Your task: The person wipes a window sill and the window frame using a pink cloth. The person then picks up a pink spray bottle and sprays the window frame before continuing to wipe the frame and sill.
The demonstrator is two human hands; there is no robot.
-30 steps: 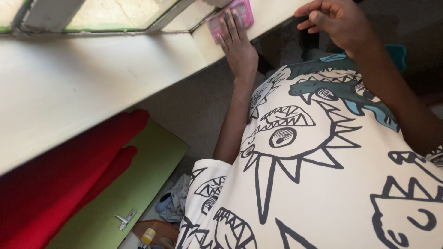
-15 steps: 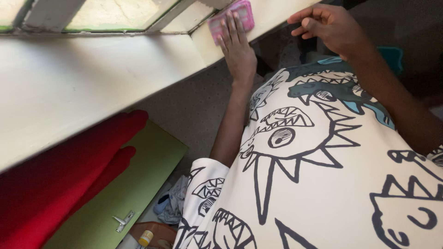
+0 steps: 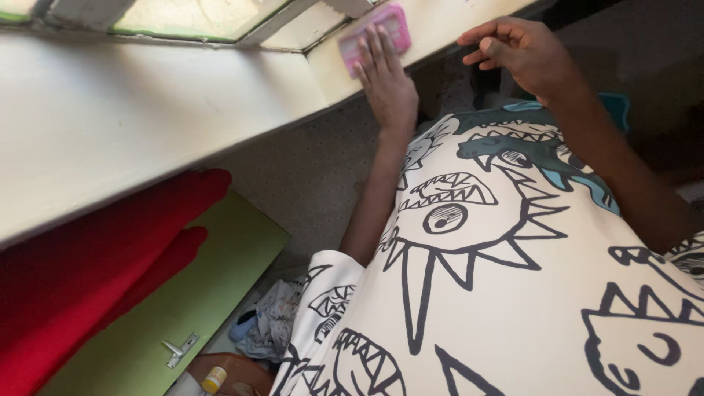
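- At the far left, under the pale window ledge point(image 3: 147, 110), red fabric point(image 3: 81, 279) hangs against a green panel point(image 3: 213, 293) that carries a small metal latch point(image 3: 179, 350).
- Low on the floor beside the panel lies a heap of crumpled cloth point(image 3: 268, 326); just below it stands a brown container point(image 3: 238, 370) with a yellow-capped bottle point(image 3: 214, 380) at its rim. What else the container holds cannot be told.
- Above, a window pane point(image 3: 191, 15) in a white frame meets the ledge.
- Near the top centre, the left hand point(image 3: 389, 77) lies flat and open, fingers stretched, pressing a pink sponge point(image 3: 374, 37) against the sloped face of the ledge. The sponge is blurred and partly covered by the fingers.
- To the right, the right hand point(image 3: 524, 55) hovers clear of the ledge, fingers loosely curled, gripping nothing.
- Below both arms spreads a white shirt point(image 3: 499, 293) printed with black-outlined toothy creatures.
- Against the frame half a second before, the sponge and left hand sit a little further right and higher along the ledge; the right hand has kept almost the same place; the ledge, fabric and panel appear shifted slightly downward and left, as the view has tilted.
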